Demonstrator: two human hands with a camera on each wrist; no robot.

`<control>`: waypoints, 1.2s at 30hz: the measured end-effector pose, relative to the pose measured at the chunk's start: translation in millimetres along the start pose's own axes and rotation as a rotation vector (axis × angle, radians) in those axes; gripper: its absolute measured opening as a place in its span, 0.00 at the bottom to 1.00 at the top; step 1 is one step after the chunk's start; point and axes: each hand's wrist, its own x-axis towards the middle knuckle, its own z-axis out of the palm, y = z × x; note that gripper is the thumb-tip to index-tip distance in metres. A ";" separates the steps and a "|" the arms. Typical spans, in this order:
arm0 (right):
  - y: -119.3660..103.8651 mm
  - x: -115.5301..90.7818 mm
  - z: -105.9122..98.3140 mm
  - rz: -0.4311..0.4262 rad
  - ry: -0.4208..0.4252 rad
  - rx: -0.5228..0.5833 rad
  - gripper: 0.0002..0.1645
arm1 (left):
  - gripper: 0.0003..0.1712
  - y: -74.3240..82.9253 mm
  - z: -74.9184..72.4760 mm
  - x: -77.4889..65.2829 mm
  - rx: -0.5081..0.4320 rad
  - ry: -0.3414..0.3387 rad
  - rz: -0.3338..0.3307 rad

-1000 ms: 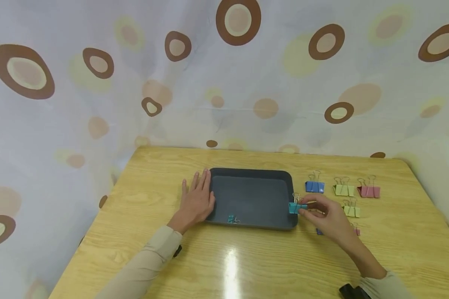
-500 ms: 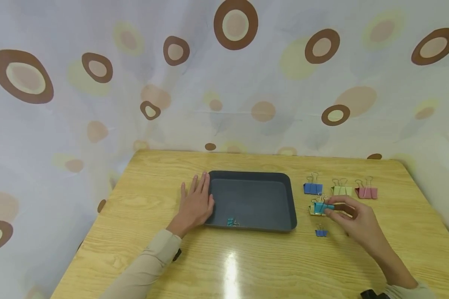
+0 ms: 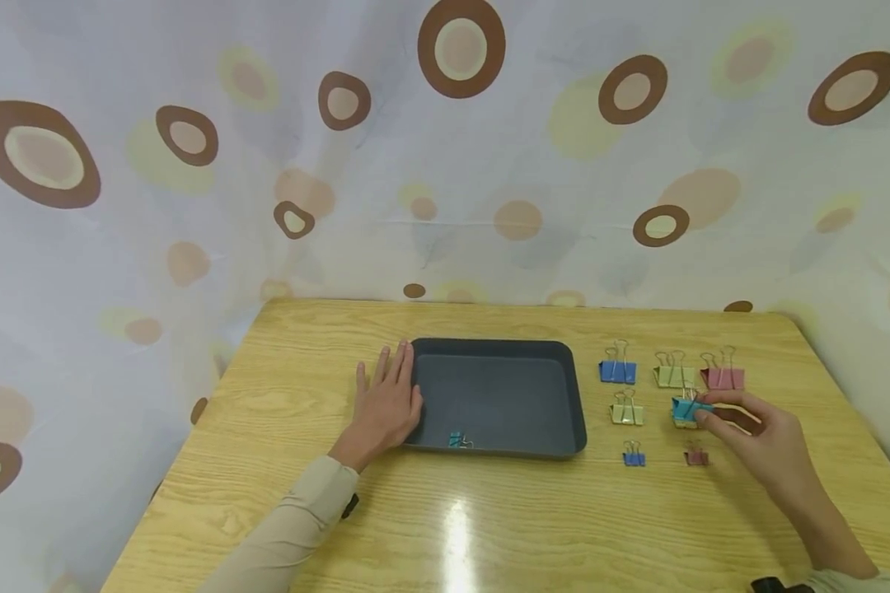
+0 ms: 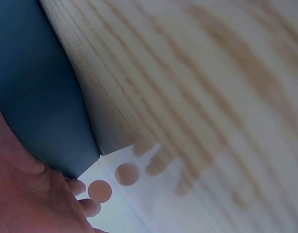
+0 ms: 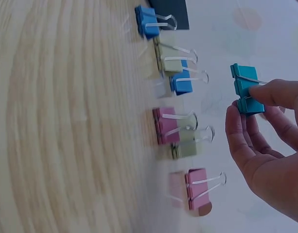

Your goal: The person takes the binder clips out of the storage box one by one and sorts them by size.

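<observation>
My left hand (image 3: 386, 408) lies with straight fingers against the left side of a dark grey tray (image 3: 493, 350). In the left wrist view, that hand (image 4: 32, 199) touches the tray wall (image 4: 42, 92). Between thumb and fingers, my right hand (image 3: 767, 441) pinches a teal binder clip (image 3: 688, 410), among the clips right of the tray. The right wrist view shows this teal binder clip (image 5: 247, 88) raised above the table, the thumb of the right hand (image 5: 272, 150) across its face. A small teal binder clip (image 3: 456, 440) lies inside the tray near its front wall.
Behind are a large blue clip (image 3: 618, 371), a light green clip (image 3: 673, 376) and a pink clip (image 3: 725, 378). Nearer stand a pale yellow clip (image 3: 627, 413), a small blue clip (image 3: 634, 458) and a small pink clip (image 3: 696, 457). A patterned curtain (image 3: 475, 189) borders the table.
My right hand has carried the teal binder clip rightward from the tray's right edge, past the pale yellow clip. The left hand has stayed at the tray; the head view has shifted slightly.
</observation>
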 end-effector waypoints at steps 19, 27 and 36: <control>49.0 4.2 -54.2 0.177 0.005 -0.035 0.19 | 0.39 -3.0 2.7 -0.6 -0.018 0.001 -0.012; 62.7 5.2 -60.6 0.183 -0.003 -0.069 0.15 | 0.39 -2.7 5.0 0.4 -0.012 0.004 -0.010; 71.0 6.7 -60.4 0.187 -0.019 -0.213 0.21 | 0.39 -0.1 3.8 2.1 -0.011 0.008 0.000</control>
